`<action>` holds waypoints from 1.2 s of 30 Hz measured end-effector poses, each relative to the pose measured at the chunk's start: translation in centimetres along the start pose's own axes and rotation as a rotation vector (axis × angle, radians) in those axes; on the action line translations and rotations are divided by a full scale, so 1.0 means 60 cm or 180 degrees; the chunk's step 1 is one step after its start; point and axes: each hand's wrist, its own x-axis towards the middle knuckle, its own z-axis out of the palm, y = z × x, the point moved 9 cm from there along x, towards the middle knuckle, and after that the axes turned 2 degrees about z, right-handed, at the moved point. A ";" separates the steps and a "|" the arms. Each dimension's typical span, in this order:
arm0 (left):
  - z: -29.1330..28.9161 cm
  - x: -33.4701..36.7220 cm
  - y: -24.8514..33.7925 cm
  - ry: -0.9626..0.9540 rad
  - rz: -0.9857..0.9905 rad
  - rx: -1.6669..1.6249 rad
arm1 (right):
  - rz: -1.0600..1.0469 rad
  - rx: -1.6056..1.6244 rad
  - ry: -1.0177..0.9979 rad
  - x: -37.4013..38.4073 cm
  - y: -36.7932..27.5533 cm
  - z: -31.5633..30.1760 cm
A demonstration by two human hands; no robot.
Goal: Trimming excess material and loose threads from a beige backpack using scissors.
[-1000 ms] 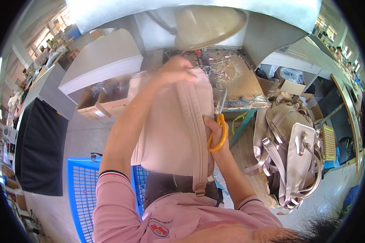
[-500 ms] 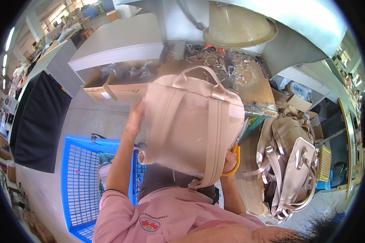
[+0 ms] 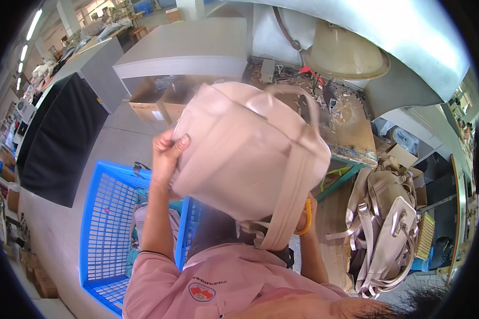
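Note:
A beige-pink backpack point(image 3: 239, 154) is held up in front of me, its shoulder straps facing me and its top handle tilted to the right. My left hand point(image 3: 167, 157) grips the bag's left edge, thumb on the near side. At the lower right edge, my right hand point(image 3: 307, 217) is partly hidden by the bag. A yellow-orange scissors handle point(image 3: 306, 220) loops around that hand; the blades are out of sight. One wide strap point(image 3: 283, 220) hangs toward my lap.
A blue plastic basket point(image 3: 93, 212) with fabric items stands at my left. More beige bags point(image 3: 386, 223) are heaped at my right. Ahead is a worn workbench point(image 3: 351, 130) strewn with scraps and a red-handled tool point(image 3: 310, 72); cardboard boxes point(image 3: 146, 110) sit under a grey table.
The backpack has tilted clockwise, its top handle swinging to the right. My left hand has its thumb now visible over the bag's edge. The whole view has shifted slightly.

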 end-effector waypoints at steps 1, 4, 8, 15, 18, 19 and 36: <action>0.004 0.009 0.019 -0.0218 -0.0089 0.0197 | -0.0072 -0.0345 0.0053 -0.002 -0.013 -0.004; 0.028 0.024 0.053 -0.0808 -0.0009 0.0645 | -0.0398 -0.1186 0.0238 -0.011 -0.085 -0.013; 0.067 0.011 0.005 -0.1225 -0.0423 0.0740 | -0.0787 -0.2296 0.0280 -0.004 -0.211 0.016; 0.134 -0.013 -0.036 -0.1586 -0.0516 0.0826 | -0.1052 -0.5024 -0.0906 0.049 -0.319 0.165; 0.157 -0.019 -0.023 -0.1724 -0.0239 0.1087 | -0.1008 -0.5562 -0.1158 0.073 -0.321 0.194; 0.164 -0.021 -0.018 -0.1768 -0.0136 0.1155 | -0.0859 -0.5903 -0.1243 0.079 -0.313 0.195; 0.167 -0.037 -0.025 -0.1719 0.0213 0.1320 | -0.0801 -0.6210 -0.2225 0.088 -0.255 0.228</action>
